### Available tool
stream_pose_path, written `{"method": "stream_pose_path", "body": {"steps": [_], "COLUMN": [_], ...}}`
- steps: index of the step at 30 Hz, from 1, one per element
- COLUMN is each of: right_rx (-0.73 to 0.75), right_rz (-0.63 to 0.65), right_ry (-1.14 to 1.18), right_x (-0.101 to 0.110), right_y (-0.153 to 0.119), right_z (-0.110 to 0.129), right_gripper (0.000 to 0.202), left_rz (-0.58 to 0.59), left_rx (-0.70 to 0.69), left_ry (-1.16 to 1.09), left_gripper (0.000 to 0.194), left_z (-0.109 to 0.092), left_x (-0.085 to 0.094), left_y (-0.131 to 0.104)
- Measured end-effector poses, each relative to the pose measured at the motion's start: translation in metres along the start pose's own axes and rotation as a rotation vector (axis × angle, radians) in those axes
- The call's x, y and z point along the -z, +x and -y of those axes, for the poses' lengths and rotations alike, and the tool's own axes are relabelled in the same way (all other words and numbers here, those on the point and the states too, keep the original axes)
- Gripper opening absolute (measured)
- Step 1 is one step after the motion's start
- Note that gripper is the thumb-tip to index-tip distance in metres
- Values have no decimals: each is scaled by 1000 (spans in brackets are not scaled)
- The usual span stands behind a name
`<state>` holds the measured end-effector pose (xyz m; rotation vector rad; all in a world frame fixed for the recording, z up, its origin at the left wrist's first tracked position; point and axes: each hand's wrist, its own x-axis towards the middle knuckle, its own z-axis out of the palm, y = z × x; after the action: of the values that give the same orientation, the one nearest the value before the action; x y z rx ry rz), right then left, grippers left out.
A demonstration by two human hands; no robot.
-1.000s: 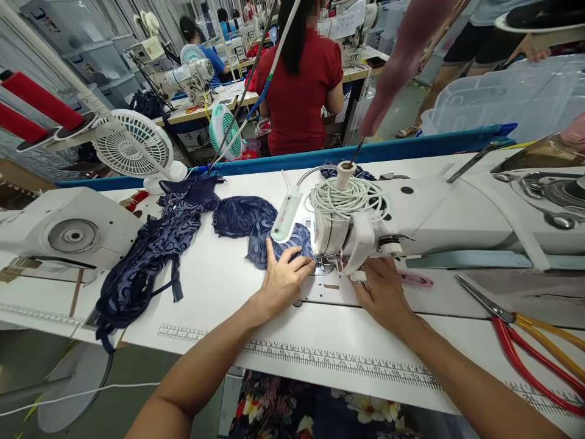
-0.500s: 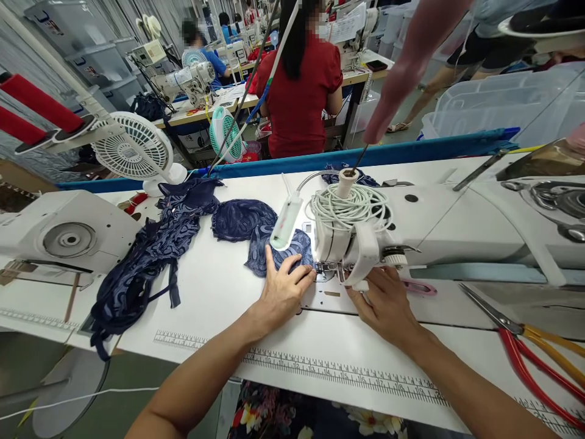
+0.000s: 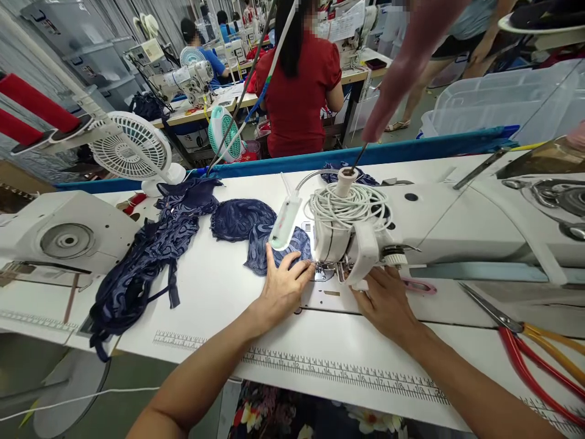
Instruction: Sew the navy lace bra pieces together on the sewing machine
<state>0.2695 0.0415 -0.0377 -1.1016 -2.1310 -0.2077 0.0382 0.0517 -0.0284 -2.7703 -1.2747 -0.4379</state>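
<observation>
My left hand (image 3: 284,285) lies with its fingers spread at the near edge of a navy patterned cup piece (image 3: 259,249), left of the needle area. Another navy cup (image 3: 242,219) adjoins it farther back. My right hand (image 3: 385,300) is bent beside the white sewing machine head (image 3: 363,253); its fingertips are hidden behind the machine, so what they touch cannot be seen. A small white lamp (image 3: 284,224) hangs over the cup piece. Coiled pale cord (image 3: 350,206) sits on top of the machine head.
A heap of navy straps and fabric (image 3: 150,262) lies to the left, beside another white machine (image 3: 68,238). Red and orange-handled scissors (image 3: 516,326) rest at the right. A white fan (image 3: 132,146) stands at the back left. A person in red (image 3: 297,91) sits beyond the table.
Both hands stay in nearly the same place. The camera view has shifted very slightly. In the background, a standing person at the upper right has moved, and an arm now shows there.
</observation>
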Motion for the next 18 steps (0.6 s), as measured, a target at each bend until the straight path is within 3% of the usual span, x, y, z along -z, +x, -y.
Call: {"method": "stream_pose_path", "body": {"steps": [6, 12, 18], "right_rx": [20, 31, 77], "right_rz": [-38, -28, -24], "right_ry": [44, 38, -13], "right_x": [1, -8, -12], "right_y": [3, 0, -3], "right_z": [3, 1, -1], "right_gripper": [19, 37, 32], "left_rz": [-19, -73, -55], "left_rx": [28, 90, 141], "left_ry": [-73, -82, -95], "left_gripper": [48, 20, 25], "left_z": [0, 4, 8], "left_x": [0, -7, -2], "left_y": [-4, 3, 3]}}
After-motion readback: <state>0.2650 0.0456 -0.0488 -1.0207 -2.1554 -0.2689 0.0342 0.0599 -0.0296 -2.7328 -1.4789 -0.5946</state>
